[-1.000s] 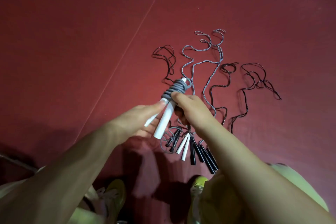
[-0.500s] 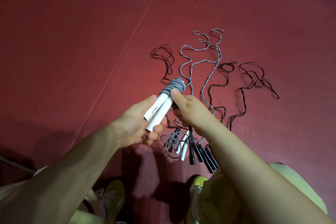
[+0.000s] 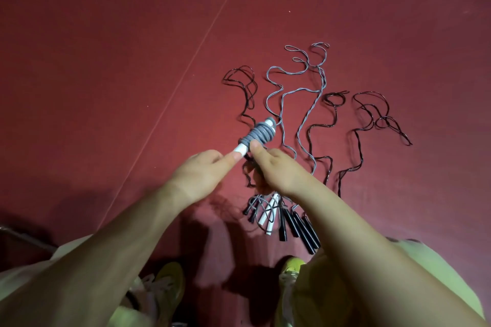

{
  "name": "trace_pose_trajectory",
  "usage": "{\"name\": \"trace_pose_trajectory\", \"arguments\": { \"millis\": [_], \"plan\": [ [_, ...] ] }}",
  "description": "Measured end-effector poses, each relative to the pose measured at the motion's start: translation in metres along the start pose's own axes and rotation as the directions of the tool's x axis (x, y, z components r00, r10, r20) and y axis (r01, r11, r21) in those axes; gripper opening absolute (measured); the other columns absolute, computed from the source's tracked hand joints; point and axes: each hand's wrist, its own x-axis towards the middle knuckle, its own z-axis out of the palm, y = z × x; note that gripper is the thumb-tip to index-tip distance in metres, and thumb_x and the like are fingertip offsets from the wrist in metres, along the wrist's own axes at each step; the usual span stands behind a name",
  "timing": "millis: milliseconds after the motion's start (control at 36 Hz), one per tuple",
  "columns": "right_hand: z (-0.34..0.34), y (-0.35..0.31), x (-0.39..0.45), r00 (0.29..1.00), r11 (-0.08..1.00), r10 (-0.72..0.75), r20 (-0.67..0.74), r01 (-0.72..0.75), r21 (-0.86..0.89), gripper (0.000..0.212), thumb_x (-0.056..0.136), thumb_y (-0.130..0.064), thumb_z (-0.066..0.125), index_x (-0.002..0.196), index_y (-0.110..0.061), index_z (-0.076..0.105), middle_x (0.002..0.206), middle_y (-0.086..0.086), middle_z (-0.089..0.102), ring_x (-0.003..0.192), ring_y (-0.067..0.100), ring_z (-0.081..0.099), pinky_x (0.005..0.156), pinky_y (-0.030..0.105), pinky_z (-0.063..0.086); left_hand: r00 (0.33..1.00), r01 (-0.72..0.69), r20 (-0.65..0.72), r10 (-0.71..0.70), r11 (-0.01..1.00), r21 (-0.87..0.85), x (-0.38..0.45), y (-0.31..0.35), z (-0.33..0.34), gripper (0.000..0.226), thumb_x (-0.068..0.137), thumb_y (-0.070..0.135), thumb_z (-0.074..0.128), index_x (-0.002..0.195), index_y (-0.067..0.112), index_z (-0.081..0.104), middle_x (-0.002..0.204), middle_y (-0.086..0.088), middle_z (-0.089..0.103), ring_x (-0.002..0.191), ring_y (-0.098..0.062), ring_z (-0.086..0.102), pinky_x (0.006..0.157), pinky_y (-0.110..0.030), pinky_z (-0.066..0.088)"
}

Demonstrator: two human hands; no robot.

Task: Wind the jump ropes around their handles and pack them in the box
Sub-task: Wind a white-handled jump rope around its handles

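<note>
Both hands — left hand (image 3: pixel 204 170), right hand (image 3: pixel 276 170) — pinch the wound rope bundle (image 3: pixel 259 135).

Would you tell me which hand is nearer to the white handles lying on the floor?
Right. The right hand hangs just above the white handles on the floor; the left hand is off to their left.

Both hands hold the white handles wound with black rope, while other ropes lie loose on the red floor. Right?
Not quite. The head view shows the rope wound round the white plastic handles is grey, not black. Left hand and right hand do hold them; loose ropes lie on the red floor.
</note>
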Motion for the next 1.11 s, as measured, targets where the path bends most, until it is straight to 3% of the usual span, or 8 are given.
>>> {"name": "trace_pose_trajectory", "arguments": {
  "millis": [306, 361, 472, 556, 667, 806, 917, 1111],
  "plan": [
    [0.003, -0.008, -0.004, 0.998, 0.989, -0.03, -0.048, 0.037, 0.143, 0.044, 0.1, -0.043, 0.042, 0.067, -0.014, 0.049, 0.054, 0.003, 0.04, 0.049, 0.018, 0.035, 0.049, 0.027, 0.031, 0.999, -0.043, 0.005, 0.042, 0.998, 0.038, -0.002, 0.002, -0.004, 0.037, 0.077, 0.047, 0.072, 0.077, 0.016, 0.053, 0.072, 0.004, 0.049, 0.062, -0.012, 0.043, 0.055, -0.029, 0.028],
    [0.003, -0.01, -0.005, 0.997, 0.976, -0.05, -0.052, 0.06, 0.209, 0.037, 0.1, -0.035, 0.042, 0.074, -0.01, 0.049, 0.055, 0.004, 0.035, 0.049, 0.017, 0.031, 0.046, 0.026, 0.026, 0.992, -0.028, 0.121, 0.043, 0.992, -0.123, -0.003, 0.003, -0.004, 0.041, 0.07, 0.051, 0.077, 0.077, 0.015, 0.056, 0.068, 0.003, 0.049, 0.061, -0.013, 0.042, 0.056, -0.029, 0.029],
    [0.002, -0.007, -0.001, 0.993, 0.925, -0.101, -0.066, 0.119, 0.361, 0.035, 0.087, -0.038, 0.046, 0.072, -0.007, 0.051, 0.054, 0.006, 0.035, 0.047, 0.018, 0.031, 0.049, 0.03, 0.023, 0.888, 0.264, 0.459, 0.01, 0.808, -0.527, -0.012, 0.009, -0.004, 0.056, 0.062, 0.065, 0.057, 0.084, 0.015, 0.069, 0.079, -0.01, 0.069, 0.068, -0.023, 0.063, 0.071, -0.035, 0.048],
    [0.001, -0.004, 0.002, 0.992, 0.886, -0.12, -0.047, 0.129, 0.445, 0.033, 0.067, -0.048, 0.049, 0.066, -0.015, 0.047, 0.052, 0.003, 0.038, 0.051, 0.02, 0.032, 0.057, 0.04, 0.016, 0.758, 0.45, 0.647, 0.082, 0.653, -0.609, -0.012, 0.008, -0.003, 0.075, 0.068, 0.069, 0.037, 0.085, 0.007, 0.074, 0.084, -0.018, 0.07, 0.071, -0.029, 0.067, 0.076, -0.041, 0.049],
    [-0.002, -0.006, -0.001, 0.986, 0.835, -0.167, 0.008, 0.137, 0.534, 0.028, 0.073, -0.042, 0.041, 0.076, -0.014, 0.045, 0.057, 0.005, 0.037, 0.053, 0.02, 0.031, 0.057, 0.037, 0.019, 0.671, 0.513, 0.703, 0.237, 0.536, -0.67, -0.017, 0.006, -0.004, 0.078, 0.075, 0.07, 0.03, 0.086, 0.007, 0.075, 0.076, -0.011, 0.066, 0.062, -0.024, 0.061, 0.068, -0.037, 0.051],
    [-0.006, -0.004, 0.001, 0.984, 0.939, -0.161, 0.071, 0.131, 0.318, 0.052, 0.088, -0.057, 0.04, 0.069, -0.01, 0.051, 0.051, 0.002, 0.047, 0.05, 0.019, 0.04, 0.054, 0.032, 0.031, 0.682, 0.52, 0.699, 0.217, 0.528, -0.671, -0.015, 0.007, -0.006, 0.065, 0.079, 0.068, 0.028, 0.083, 0.012, 0.06, 0.064, 0.0, 0.048, 0.043, -0.009, 0.031, 0.052, -0.026, 0.035],
    [-0.011, -0.003, -0.002, 0.995, 0.991, -0.087, 0.042, 0.083, 0.106, 0.058, 0.104, -0.043, 0.032, 0.058, -0.011, 0.048, 0.044, -0.003, 0.045, 0.039, 0.014, 0.038, 0.043, 0.023, 0.031, 0.769, 0.459, 0.638, 0.038, 0.661, -0.593, -0.009, 0.005, -0.002, 0.061, 0.087, 0.067, 0.023, 0.083, 0.014, 0.053, 0.06, 0.0, 0.049, 0.038, -0.007, 0.026, 0.049, -0.025, 0.027],
    [-0.007, 0.002, 0.0, 0.998, 0.987, -0.02, 0.062, 0.01, 0.159, 0.066, 0.105, -0.041, 0.032, 0.045, -0.019, 0.048, 0.043, -0.011, 0.03, 0.042, 0.012, 0.021, 0.048, 0.026, 0.017, 0.816, 0.43, 0.573, -0.074, 0.741, -0.516, -0.008, 0.009, 0.002, 0.063, 0.094, 0.065, 0.018, 0.084, 0.015, 0.055, 0.058, 0.001, 0.051, 0.035, -0.005, 0.023, 0.047, -0.022, 0.024]
  ]
}}
